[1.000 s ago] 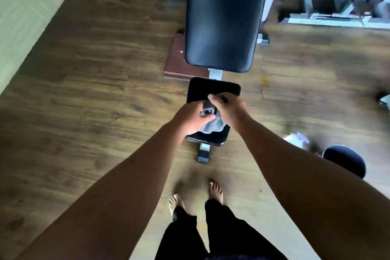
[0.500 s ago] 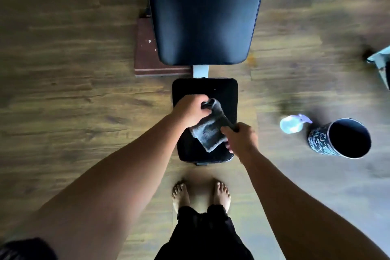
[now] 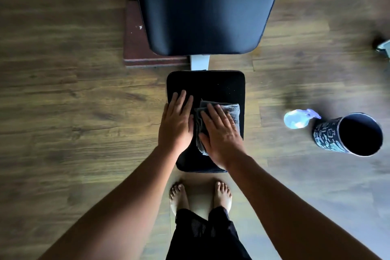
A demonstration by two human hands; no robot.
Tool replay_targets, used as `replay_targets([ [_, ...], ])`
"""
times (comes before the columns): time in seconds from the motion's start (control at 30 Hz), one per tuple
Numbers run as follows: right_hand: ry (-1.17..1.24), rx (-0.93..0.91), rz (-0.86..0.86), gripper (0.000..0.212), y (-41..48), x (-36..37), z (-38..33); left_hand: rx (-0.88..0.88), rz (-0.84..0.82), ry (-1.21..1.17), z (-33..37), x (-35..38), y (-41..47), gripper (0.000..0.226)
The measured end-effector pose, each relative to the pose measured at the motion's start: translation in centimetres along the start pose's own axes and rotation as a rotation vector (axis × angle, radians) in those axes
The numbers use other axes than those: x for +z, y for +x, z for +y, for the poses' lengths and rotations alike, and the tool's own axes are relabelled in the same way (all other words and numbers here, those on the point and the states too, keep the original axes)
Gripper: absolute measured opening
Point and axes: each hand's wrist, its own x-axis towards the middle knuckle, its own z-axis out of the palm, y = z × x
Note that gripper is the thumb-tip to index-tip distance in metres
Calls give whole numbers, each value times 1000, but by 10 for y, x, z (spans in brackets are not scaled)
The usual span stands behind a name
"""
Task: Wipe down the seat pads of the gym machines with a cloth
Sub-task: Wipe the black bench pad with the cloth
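Note:
A small black seat pad [image 3: 221, 86] of a gym bench lies right below me, with the large black back pad [image 3: 206, 6] beyond it. A grey cloth [image 3: 233, 110] is spread flat on the seat pad. My right hand [image 3: 221, 133] presses on the cloth with straight fingers. My left hand [image 3: 176, 122] rests flat on the bare pad just left of the cloth, fingers straight. Both hands cover the pad's middle and much of the cloth.
A clear spray bottle [image 3: 297, 119] lies on the wooden floor to the right, beside a dark patterned cylindrical bin [image 3: 329, 135]. A reddish-brown mat [image 3: 137, 48] sits under the bench at left. My bare feet [image 3: 200, 196] stand at the seat's near end.
Both hands gripped the bunched cloth above the seat before. Now the cloth is laid flat on the pad, my right hand flat on it and my left flat beside it.

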Motion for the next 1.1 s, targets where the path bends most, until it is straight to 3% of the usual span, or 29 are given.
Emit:
replay_targets([
  [0.2, -120, -4, -12, 67, 16, 8, 8, 16, 73, -22, -5, 15, -2, 58],
  [0.4, -144, 130, 104, 68, 125, -16, 33, 24, 127, -20, -5, 21, -2, 56],
  [0.5, -140, 120, 96, 67, 92, -6, 18, 33, 127, -14, -7, 20, -2, 55],
  [0.63, -156, -31, 17, 65, -12, 12, -1, 33, 114, 0, -7, 18, -3, 56],
  [0.73, -162, -33, -12, 66, 13, 4, 22, 36, 121, 10, -6, 18, -3, 56],
  [0.9, -186, 160, 109, 68, 129, -26, 52, 29, 117, 8, -6, 20, -4, 55],
  [1.0, -180, 159, 128, 67, 102, -14, 39, 30, 117, 12, -7, 20, -3, 55],
  [1.1, -174, 72, 78, 67, 14, 7, 14, 32, 113, 4, -7, 18, -2, 56],
])
